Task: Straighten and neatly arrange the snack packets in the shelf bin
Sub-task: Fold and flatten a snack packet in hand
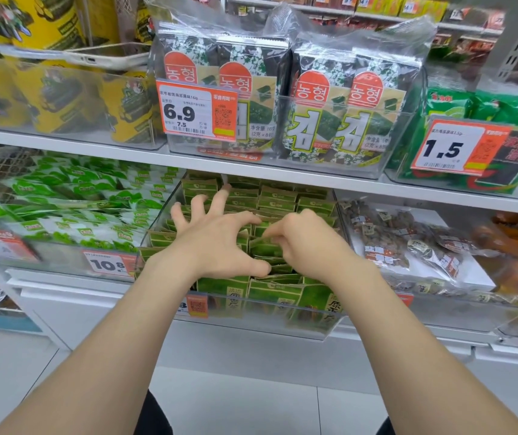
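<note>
Snack packets [261,199] stand in green rows in the clear bin [267,328] on the lower shelf, the middle ones askew. Left hand [217,243] hovers splayed open; right hand [304,243] curls among them, grip unclear. Straightening looks under way; next, the tilted tops need squaring.

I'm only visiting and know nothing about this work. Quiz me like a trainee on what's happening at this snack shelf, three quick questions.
1. True or false: the left hand and right hand are both at the green packets in the clear bin.
2. The price tag on the upper bin straight above them reads: A) 6.9 B) 3.2 C) 12.0
3. Which hand has its fingers spread wide?
Key: 1 true; 2 A; 3 the left hand.
</note>
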Demonstrator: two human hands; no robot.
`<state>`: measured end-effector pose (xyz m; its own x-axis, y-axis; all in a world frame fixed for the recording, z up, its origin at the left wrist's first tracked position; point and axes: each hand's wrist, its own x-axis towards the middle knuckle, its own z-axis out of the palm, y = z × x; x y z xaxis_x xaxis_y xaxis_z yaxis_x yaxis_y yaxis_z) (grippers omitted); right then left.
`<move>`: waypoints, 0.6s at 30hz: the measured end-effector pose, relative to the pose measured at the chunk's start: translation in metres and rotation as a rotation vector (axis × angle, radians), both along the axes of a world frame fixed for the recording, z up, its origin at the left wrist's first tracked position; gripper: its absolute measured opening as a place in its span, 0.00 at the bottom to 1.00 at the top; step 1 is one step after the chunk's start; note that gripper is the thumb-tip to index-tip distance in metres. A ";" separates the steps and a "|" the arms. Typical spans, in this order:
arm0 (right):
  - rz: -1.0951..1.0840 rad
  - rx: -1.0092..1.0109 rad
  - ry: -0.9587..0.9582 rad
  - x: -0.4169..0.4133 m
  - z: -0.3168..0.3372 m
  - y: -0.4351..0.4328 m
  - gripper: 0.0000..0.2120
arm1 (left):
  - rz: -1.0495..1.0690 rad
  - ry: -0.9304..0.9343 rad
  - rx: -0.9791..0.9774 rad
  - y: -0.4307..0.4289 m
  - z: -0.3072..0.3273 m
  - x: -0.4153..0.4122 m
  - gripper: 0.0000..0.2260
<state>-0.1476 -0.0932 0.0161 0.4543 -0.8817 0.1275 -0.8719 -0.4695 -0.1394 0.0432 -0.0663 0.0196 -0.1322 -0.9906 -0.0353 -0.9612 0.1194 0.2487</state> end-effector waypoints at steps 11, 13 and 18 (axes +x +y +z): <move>0.049 0.172 -0.122 -0.023 0.016 0.011 0.15 | -0.031 -0.021 -0.029 0.002 -0.004 0.000 0.33; 0.018 0.115 -0.032 -0.014 0.017 0.009 0.15 | -0.020 -0.020 -0.044 0.003 -0.004 -0.001 0.31; -0.076 0.061 0.006 -0.004 0.007 0.001 0.05 | 0.008 -0.005 -0.068 0.003 -0.005 -0.004 0.26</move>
